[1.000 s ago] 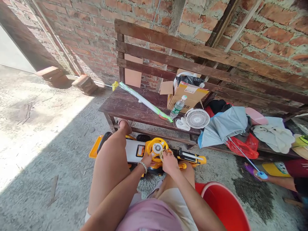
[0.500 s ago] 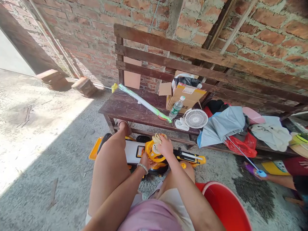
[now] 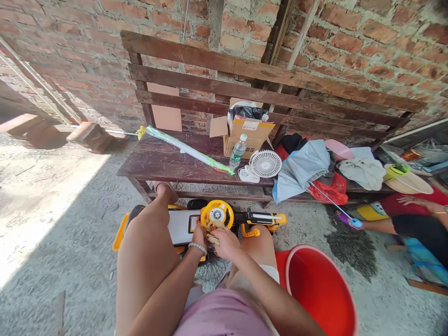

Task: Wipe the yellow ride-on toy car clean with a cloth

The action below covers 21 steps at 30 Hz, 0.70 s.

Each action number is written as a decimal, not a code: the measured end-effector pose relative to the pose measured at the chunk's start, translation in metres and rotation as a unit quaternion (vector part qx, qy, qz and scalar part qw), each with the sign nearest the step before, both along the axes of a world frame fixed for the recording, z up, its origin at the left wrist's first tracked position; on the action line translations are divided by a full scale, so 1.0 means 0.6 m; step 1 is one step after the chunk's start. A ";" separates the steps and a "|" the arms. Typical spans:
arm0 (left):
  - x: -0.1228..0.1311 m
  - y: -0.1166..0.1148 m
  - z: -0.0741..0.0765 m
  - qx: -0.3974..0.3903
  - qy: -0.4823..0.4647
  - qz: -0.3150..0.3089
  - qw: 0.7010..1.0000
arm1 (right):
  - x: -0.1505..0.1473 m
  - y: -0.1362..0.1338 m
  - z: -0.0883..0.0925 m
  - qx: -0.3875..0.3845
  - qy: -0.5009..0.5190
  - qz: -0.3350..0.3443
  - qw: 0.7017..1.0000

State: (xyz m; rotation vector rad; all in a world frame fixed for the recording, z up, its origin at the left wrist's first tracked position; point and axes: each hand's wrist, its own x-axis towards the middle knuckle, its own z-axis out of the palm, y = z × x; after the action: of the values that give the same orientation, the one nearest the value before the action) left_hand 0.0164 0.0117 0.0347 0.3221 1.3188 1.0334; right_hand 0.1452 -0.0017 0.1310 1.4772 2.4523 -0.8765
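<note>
A toy vehicle with a yellow steering wheel (image 3: 228, 215) and a white-grey body (image 3: 178, 227) stands between my knees. My right hand (image 3: 226, 240) is closed on a crumpled beige cloth (image 3: 212, 232) at the near side of the wheel. Close beside it, my left hand (image 3: 199, 237), with a beaded bracelet at the wrist, is at the cloth's left edge. Its fingers are partly hidden, and whether they grip anything is unclear. A yellow lever part (image 3: 251, 232) sticks out to the right of the wheel.
The wooden bench (image 3: 140, 161) behind holds a cardboard box (image 3: 247, 135), a bottle (image 3: 237, 152), a white fan (image 3: 266, 163), a wrapped long item (image 3: 189, 149) and a grey umbrella (image 3: 301, 168). A red bucket (image 3: 320, 284) stands at my right. Another person's arm (image 3: 378, 227) is at far right.
The view has shifted right. My right hand and the cloth have moved from the top of the steering wheel to its near side, beside my left hand. More of the wheel shows.
</note>
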 end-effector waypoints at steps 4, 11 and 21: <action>-0.011 -0.003 0.021 -0.035 0.152 0.025 0.987 | 0.092 -0.031 0.006 -0.016 0.066 -0.078 0.995; 0.031 -0.033 0.033 0.163 0.584 -0.266 0.750 | 0.259 0.031 0.025 0.179 0.153 -0.286 0.929; 0.042 -0.031 0.029 0.116 0.625 -0.351 0.687 | 0.283 0.118 -0.052 0.111 -0.041 -0.154 0.981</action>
State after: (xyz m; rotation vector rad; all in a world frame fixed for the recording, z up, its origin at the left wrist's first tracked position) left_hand 0.0419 -0.0067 0.0521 1.8250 1.9478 0.1674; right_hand 0.3147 0.0690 0.0999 1.9668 2.3634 -0.5851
